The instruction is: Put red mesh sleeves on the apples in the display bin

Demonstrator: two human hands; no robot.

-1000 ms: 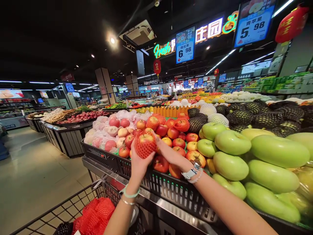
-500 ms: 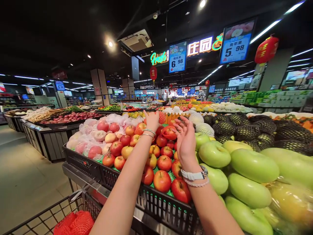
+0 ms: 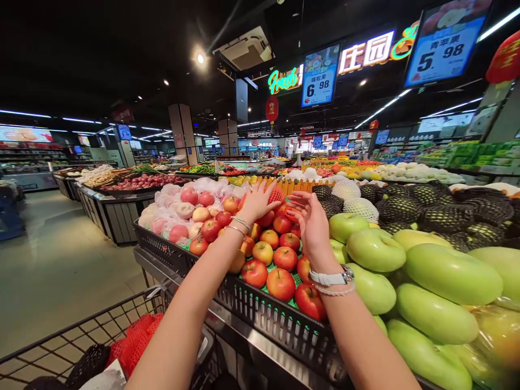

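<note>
My left hand reaches over the far part of the apple display, palm down and fingers spread. Beside its thumb and fingers is a red foam net around a fruit; whether they touch I cannot tell. My right hand is turned sideways with its fingers apart and slightly curled. Its fingertips are at a second red foam net, which they partly cover. Loose red and yellow apples lie below and between both wrists in a black slotted crate.
Large green apples are piled to the right, with black-netted fruit behind them. Bagged pink fruit lies at the left. A wire shopping cart at lower left contains red netting. A price sign hangs above.
The view has swung left and down, bringing more of the cart into sight. My left hand's fingers have spread out, and my right hand stays near the netted fruit.
</note>
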